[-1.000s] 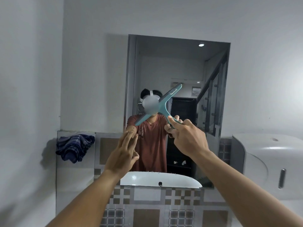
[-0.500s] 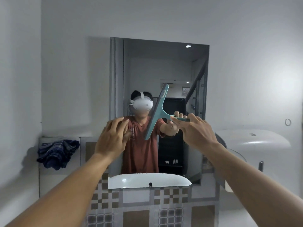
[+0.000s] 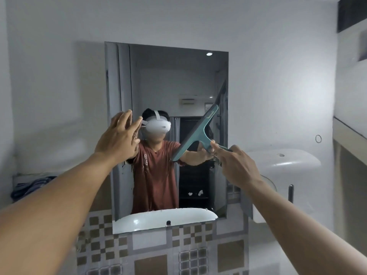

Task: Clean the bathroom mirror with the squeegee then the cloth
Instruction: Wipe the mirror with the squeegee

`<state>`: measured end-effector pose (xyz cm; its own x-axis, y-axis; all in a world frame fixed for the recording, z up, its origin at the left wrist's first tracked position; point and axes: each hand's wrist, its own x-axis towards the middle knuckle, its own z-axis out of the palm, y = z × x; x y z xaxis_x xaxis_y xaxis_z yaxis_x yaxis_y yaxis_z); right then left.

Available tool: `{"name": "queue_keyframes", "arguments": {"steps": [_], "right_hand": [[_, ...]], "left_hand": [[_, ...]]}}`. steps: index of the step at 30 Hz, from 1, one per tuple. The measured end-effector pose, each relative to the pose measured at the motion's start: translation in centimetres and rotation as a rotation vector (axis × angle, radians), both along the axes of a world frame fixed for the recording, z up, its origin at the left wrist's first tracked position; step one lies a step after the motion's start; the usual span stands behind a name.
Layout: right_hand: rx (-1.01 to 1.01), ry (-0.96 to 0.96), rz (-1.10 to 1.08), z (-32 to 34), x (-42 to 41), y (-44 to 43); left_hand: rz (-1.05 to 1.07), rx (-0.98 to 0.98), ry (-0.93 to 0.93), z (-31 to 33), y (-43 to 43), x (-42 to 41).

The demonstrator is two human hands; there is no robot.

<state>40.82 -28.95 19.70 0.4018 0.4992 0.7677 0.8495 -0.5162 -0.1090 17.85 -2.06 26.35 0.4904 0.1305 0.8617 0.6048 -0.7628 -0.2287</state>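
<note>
Glass mirror (image 3: 168, 80) on white wall (image 3: 59, 76); patterned tiles (image 3: 190, 255) below.

A white dispenser (image 3: 284, 165) hangs on the wall at right, a dark slot (image 3: 291, 192) on its front. Above it sits a small ring (image 3: 318, 138). Patterned tiles (image 3: 190, 253) — brown, grey and white squares — cover the lower wall. A dark opening (image 3: 352, 11) fills the top right corner.

Teal squeegee (image 3: 195, 133); cloth (image 3: 29, 188) seemingly blue plaid; brown-and-white checkered tiles (image 3: 190, 253).
</note>
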Motion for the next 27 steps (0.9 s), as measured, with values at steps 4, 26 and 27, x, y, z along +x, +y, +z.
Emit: {"name": "queue_keyframes", "arguments": {"steps": [4, 26, 27], "right_hand": [[0.039, 0.036, 0.003, -1.2, -0.6, 0.5], [0.183, 0.507, 0.137, -7.4, -6.2, 3.7], [0.191, 0.55, 0.158, -7.5, -6.7, 4.0]], "left_hand": [[0.002, 0.012, 0.009, 0.1, 0.2, -0.2], [-0.01, 0.041, 0.043, 1.0, -0.4, -1.0], [-0.01, 0.045, 0.042, 1.3, -0.4, -1.1]]}}
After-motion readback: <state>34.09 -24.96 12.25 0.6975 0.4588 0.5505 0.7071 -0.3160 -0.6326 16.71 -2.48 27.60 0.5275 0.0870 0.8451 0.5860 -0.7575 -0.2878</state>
